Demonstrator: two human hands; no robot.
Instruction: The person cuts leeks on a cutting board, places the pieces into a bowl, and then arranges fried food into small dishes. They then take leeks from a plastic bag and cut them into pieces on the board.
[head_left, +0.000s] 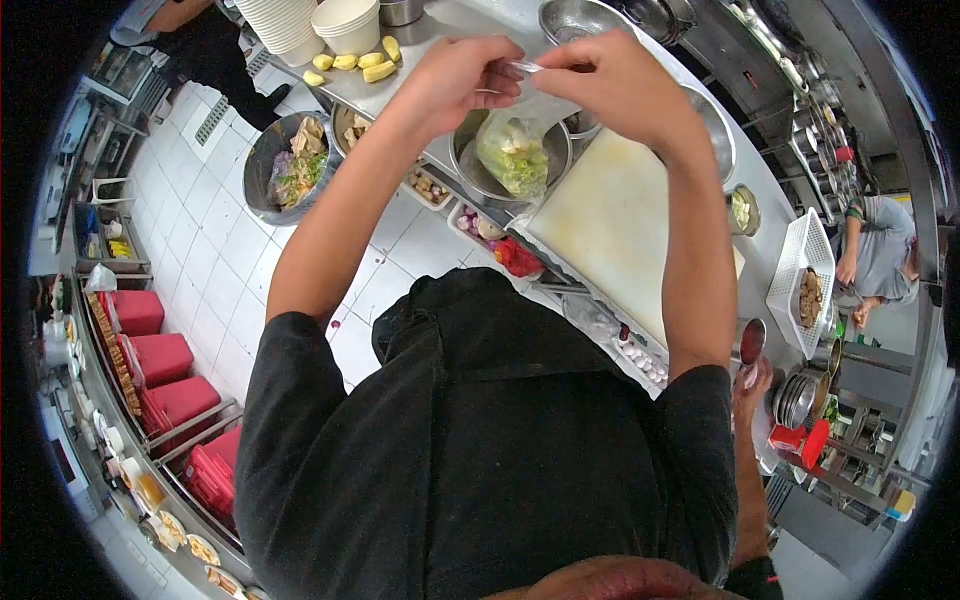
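A clear plastic bag [515, 150] with pale green and yellow chopped vegetables hangs over a metal bowl [480, 182]. My right hand [610, 85] pinches the bag's top between thumb and forefinger. At the left side of that twisted top, my left hand [478, 75] has its fingers curled around the plastic, partly hidden by the hand itself. Right of the bowl, beneath my right arm, lies a white cutting board [610, 225] with yellowish stains.
Peeled yellow pieces [375, 70] lie beside stacked white tubs [280, 25]. On the tiled floor stands a lined bin [285, 165] of scraps. A white basket [800, 285] sits at the right. Another person's hand [750, 390] holds a metal cup; other people stand farther off.
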